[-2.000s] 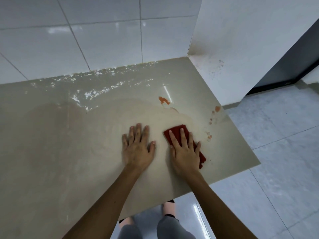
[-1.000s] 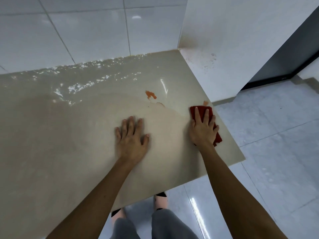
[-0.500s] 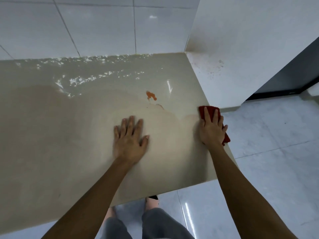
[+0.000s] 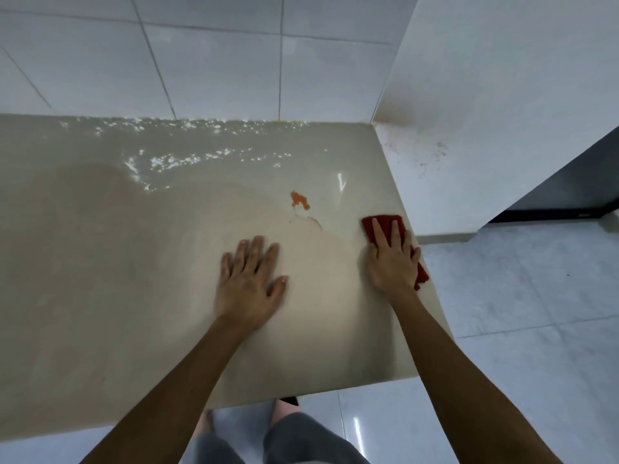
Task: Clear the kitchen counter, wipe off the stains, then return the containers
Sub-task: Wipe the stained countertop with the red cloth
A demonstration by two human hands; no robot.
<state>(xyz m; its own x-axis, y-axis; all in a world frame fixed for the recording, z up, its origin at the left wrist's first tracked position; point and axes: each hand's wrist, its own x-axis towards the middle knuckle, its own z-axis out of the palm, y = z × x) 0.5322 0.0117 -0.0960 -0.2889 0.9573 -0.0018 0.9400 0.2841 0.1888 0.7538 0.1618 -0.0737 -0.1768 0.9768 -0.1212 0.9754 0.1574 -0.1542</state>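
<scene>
Presses left hand (image 4: 249,283) flat on beige counter (image 4: 100,262), fingers straight, spread, holding nothing. Presses right hand (image 4: 392,262), fingers extended rather than curled, down on red cloth (image 4: 382,222) at counter's right edge. Shows orange stain (image 4: 299,200) farther back, apart from cloth; beyond, white tiled wall (image 4: 217,61).

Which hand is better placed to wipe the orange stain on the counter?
Right. The right hand presses the red cloth on the counter, near the orange stain. The left hand lies flat with no cloth.
</scene>
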